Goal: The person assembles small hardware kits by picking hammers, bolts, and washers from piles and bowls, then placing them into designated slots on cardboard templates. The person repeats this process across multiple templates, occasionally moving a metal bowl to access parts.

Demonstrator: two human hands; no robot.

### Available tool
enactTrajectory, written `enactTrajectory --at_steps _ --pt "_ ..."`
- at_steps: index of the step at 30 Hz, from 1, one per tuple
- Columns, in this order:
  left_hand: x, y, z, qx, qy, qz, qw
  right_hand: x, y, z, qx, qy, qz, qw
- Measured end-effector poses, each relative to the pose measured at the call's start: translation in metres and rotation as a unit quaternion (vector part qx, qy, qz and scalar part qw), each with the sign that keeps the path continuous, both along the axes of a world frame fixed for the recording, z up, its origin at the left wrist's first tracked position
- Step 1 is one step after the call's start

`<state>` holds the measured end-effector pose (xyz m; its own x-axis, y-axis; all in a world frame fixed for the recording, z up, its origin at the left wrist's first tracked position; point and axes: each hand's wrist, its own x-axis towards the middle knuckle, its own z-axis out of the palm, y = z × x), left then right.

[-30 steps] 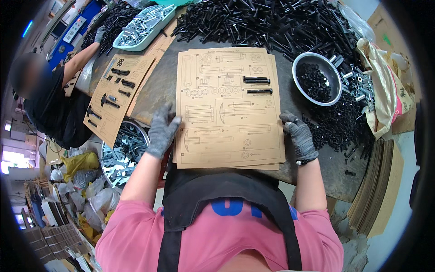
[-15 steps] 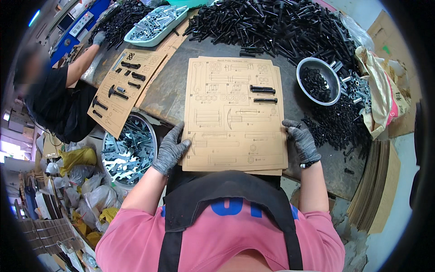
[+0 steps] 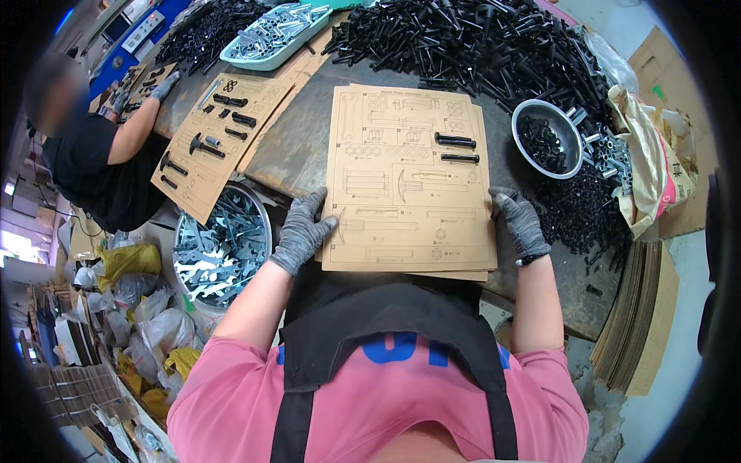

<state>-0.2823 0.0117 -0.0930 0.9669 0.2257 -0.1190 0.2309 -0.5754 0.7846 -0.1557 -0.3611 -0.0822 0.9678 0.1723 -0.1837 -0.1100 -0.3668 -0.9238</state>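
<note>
A stack of brown cardboard sheets (image 3: 378,239) printed with hardware outlines lies before me, its near edge close to my apron. Two black bolts (image 3: 455,140) rest on the top sheet's upper right. My left hand (image 3: 301,233), in a grey glove, grips the stack's left edge with the thumb over the top. At the right edge, my gloved right hand (image 3: 520,225) holds the stack with bent fingers; its undersides are hidden. Right of the sheets stands a metal bowl (image 3: 515,147) of small black parts.
Black bolts (image 3: 440,42) are heaped at the back, beside a pale tray (image 3: 231,58) of silver parts. A second card (image 3: 202,174) with black hardware lies left. Below it stands a basin (image 3: 268,231) of wrenches. A co-worker (image 3: 93,154) reaches at far left. A sack (image 3: 644,154) stands right.
My hands and the cardboard stack have shifted slightly away from my body. The co-worker has turned further left, with both hands now over another card.
</note>
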Motion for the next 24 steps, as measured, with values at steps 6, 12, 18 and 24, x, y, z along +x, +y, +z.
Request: enactTrajectory --at_steps 6,12,18,24 --pt "0.01 -0.011 0.029 0.093 -0.125 -0.02 0.988 -0.01 0.046 0.033 -0.119 -0.109 0.077 0.984" --pt "0.014 -0.03 0.044 -0.026 -0.132 -0.096 0.986 -0.042 0.128 0.027 0.001 -0.034 0.268 0.963" --pt "-0.004 -0.03 0.044 0.042 -0.072 -0.212 0.974 -0.06 0.143 0.011 -0.11 -0.287 0.359 0.881" --pt "0.001 -0.032 0.031 0.213 -0.094 -0.276 0.933 -0.05 0.126 0.007 -0.176 -0.315 0.357 0.861"
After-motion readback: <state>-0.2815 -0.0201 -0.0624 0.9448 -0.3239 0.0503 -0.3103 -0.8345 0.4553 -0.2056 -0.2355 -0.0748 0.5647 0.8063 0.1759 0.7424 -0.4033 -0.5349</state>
